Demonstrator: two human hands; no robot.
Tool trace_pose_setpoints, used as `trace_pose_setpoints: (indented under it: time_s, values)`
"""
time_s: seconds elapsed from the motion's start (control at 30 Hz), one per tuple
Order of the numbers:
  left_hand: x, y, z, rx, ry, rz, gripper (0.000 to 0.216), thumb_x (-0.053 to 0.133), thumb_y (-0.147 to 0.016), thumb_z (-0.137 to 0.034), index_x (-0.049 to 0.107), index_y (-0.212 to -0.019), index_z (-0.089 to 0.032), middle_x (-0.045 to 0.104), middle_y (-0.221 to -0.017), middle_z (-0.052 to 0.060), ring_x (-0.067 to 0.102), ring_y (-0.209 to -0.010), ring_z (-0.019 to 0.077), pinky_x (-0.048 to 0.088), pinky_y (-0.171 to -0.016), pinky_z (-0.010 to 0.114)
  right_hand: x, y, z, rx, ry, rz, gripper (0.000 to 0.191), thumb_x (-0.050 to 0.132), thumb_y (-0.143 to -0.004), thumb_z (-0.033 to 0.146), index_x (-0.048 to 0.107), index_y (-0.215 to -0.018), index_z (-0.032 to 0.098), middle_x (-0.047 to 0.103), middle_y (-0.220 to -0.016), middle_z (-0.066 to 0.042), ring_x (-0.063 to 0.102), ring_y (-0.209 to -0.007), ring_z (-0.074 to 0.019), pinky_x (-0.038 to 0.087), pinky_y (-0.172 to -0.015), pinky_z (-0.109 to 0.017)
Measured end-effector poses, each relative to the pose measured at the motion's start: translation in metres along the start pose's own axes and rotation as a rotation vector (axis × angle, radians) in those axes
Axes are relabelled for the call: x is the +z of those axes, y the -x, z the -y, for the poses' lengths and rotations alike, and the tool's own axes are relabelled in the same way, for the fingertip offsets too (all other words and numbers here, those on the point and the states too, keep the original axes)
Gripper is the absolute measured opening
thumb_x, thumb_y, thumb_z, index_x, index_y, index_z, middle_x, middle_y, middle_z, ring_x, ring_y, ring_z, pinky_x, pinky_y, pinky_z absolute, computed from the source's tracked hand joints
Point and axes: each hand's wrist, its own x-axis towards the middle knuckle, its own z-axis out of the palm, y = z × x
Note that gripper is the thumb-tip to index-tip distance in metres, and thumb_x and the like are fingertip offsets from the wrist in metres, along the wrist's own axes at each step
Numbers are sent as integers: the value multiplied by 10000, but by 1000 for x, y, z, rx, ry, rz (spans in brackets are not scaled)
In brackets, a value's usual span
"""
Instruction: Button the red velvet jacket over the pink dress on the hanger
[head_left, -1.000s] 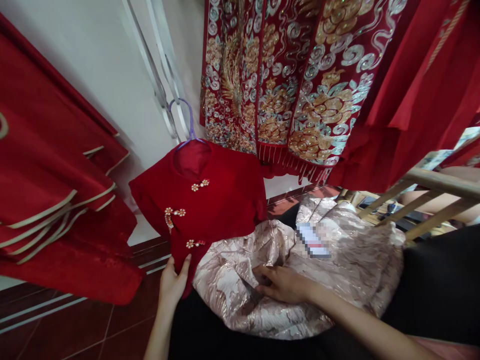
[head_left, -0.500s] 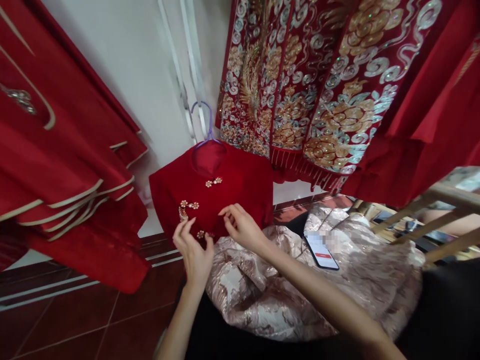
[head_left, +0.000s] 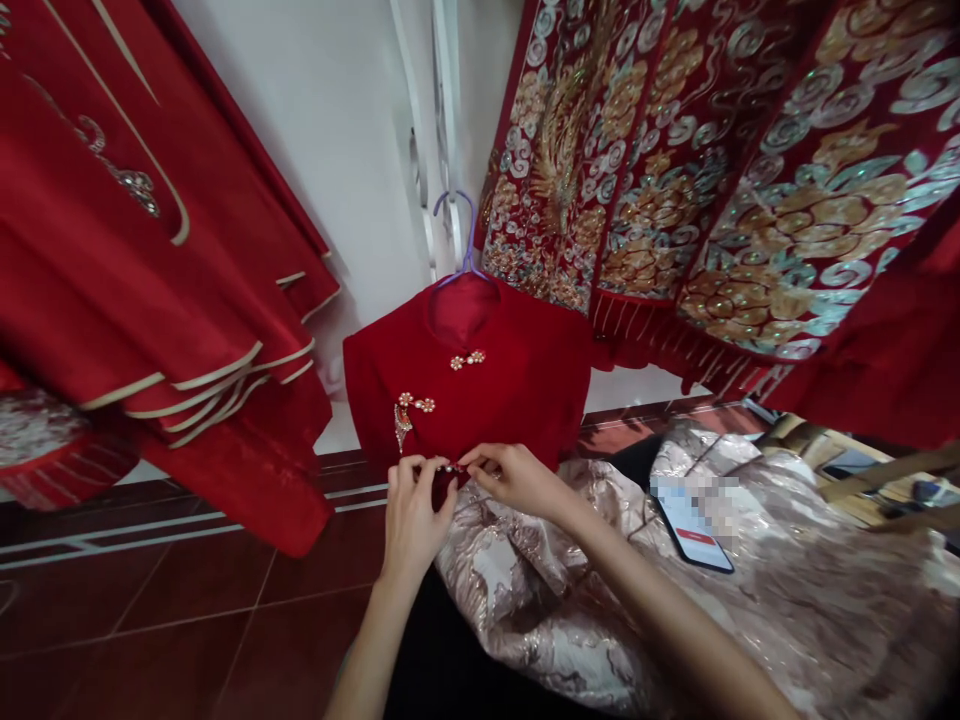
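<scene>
A red velvet garment (head_left: 517, 380) hangs on a purple hanger (head_left: 469, 240). Beaded flower fasteners sit at the neck (head_left: 468, 360) and on the chest (head_left: 416, 404), the latter with a dangling ornament (head_left: 403, 430). My left hand (head_left: 414, 515) is closed on the left part of a lower beaded fastener (head_left: 454, 467). From the other side, my right hand (head_left: 517, 480) pinches the right part of that same fastener, fingertips close to those of the left. The fingers partly cover it, so whether its halves are joined cannot be seen.
Shiny pink-and-silver brocade cloth (head_left: 525, 620) lies on my lap, with a phone (head_left: 694, 530) on it. Red garments with pale piping (head_left: 187, 300) hang at left. An embroidered, fringed garment (head_left: 645, 170) hangs at right. Wooden bars (head_left: 892, 475) stand at far right.
Both hands have come together at the lower fastener and closed on it; before, they were apart with fingers looser. The view has shifted left, so the garment appears farther right.
</scene>
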Motion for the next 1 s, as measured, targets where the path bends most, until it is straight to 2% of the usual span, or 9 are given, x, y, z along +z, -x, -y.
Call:
trace_pose_setpoints:
  time_s: [0.07,0.23,0.33,0.47,0.6,0.7,0.77,0.87,1.0]
  values:
    - [-6,-7,5,81,-53,71,237,511,-865,-279,609,-1073,-218,510,-980,86,477,-922,240,442,-815,379,6,0,-1,12,42,-42,231,524,-859,237,614,-1065,185,686,-930,-39,639,-783,-133,487,-724,-257]
    - [-21,-34,15,287,-180,234,163,503,-875,-268,644,-934,-213,535,-943,74,477,-900,227,431,-809,377,18,-2,-11,-7,49,-84,247,580,-825,219,577,-1066,170,655,-933,-52,619,-820,-140,498,-758,-274]
    - [-26,-44,18,412,-193,303,167,474,-890,-251,631,-922,-203,569,-982,67,490,-963,223,392,-926,431,22,-6,-16,10,1,-114,240,580,-820,209,577,-1056,167,647,-944,-52,617,-839,-135,504,-771,-270]
    - [-22,-42,24,532,-161,317,215,400,-919,-229,611,-950,-197,621,-954,47,525,-987,187,228,-1108,502,22,-9,-16,60,-119,-118,174,605,-802,228,588,-963,165,647,-845,-28,619,-766,-121,513,-695,-233]
    - [-8,-32,33,619,-148,232,216,382,-918,-184,598,-928,-196,631,-856,26,553,-911,172,265,-1115,505,23,-9,-15,108,-198,-125,149,637,-776,244,599,-896,165,644,-772,-18,618,-721,-122,508,-648,-221]
    - [-3,-35,35,593,-54,116,149,436,-910,-195,564,-986,-194,624,-883,22,557,-892,169,310,-1090,512,19,-8,-17,136,-209,-125,153,640,-774,251,614,-899,166,646,-766,-21,616,-718,-125,501,-642,-224]
    - [-7,-46,36,484,-31,6,184,481,-902,-239,535,-1070,-186,604,-970,54,544,-954,190,346,-1053,505,10,-7,-19,125,-214,-79,153,640,-773,250,620,-901,169,648,-773,-21,612,-713,-123,494,-635,-223]
    - [-19,-72,40,311,-123,-133,275,493,-898,-293,538,-1144,-179,531,-1071,117,490,-1029,242,419,-936,465,-8,-3,-17,96,-214,33,142,639,-779,249,631,-900,176,648,-780,-17,606,-717,-117,480,-629,-219]
    - [-34,-100,51,406,-210,14,228,505,-889,-350,626,-1035,-223,521,-1037,99,467,-978,243,421,-876,440,-23,1,-10,89,-211,71,138,616,-809,264,636,-915,178,642,-790,-18,590,-709,-107,464,-615,-213]
